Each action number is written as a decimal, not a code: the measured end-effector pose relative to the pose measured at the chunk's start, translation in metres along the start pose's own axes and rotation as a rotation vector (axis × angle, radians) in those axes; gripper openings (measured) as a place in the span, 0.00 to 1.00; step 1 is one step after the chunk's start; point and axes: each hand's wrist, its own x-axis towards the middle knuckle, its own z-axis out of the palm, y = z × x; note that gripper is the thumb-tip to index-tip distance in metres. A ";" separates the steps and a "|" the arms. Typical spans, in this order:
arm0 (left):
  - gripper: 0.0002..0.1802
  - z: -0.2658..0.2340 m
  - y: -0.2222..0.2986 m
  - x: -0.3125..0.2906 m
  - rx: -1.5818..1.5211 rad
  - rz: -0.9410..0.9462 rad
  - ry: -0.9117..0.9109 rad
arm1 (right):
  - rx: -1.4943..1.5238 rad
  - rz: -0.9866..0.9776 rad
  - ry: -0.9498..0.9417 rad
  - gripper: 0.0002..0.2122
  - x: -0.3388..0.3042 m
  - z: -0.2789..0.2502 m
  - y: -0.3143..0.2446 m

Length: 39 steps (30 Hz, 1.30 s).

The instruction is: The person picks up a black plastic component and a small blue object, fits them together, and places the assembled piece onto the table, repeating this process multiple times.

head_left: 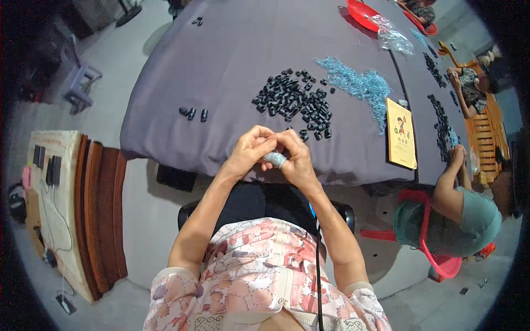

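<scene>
My left hand and my right hand meet just over the near edge of the cloth-covered table. The fingers of both are closed and pressed together at the tips. Whatever sits between them is too small or too covered to make out. A pale grey wrap surrounds a digit of the right hand. Right beyond my hands lies a loose pile of small black plastic parts. Behind it to the right spreads a heap of tiny shiny light-blue pieces. Three black parts lie apart on the left.
A yellow booklet lies to the right beside a dark seam. Farther off are a red basin and a clear plastic bag. Co-workers sit along the right, one on a red chair. A pale side table with cables stands left.
</scene>
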 end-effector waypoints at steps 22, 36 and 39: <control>0.09 -0.064 0.038 0.002 1.385 0.427 0.635 | -0.320 0.258 0.288 0.08 0.038 -0.121 0.060; 0.07 -0.055 0.026 0.003 1.397 0.489 0.775 | -0.822 0.201 0.098 0.14 0.106 -0.108 0.108; 0.07 -0.054 0.026 0.005 1.385 0.490 0.775 | -0.739 0.158 0.000 0.14 0.110 -0.111 0.118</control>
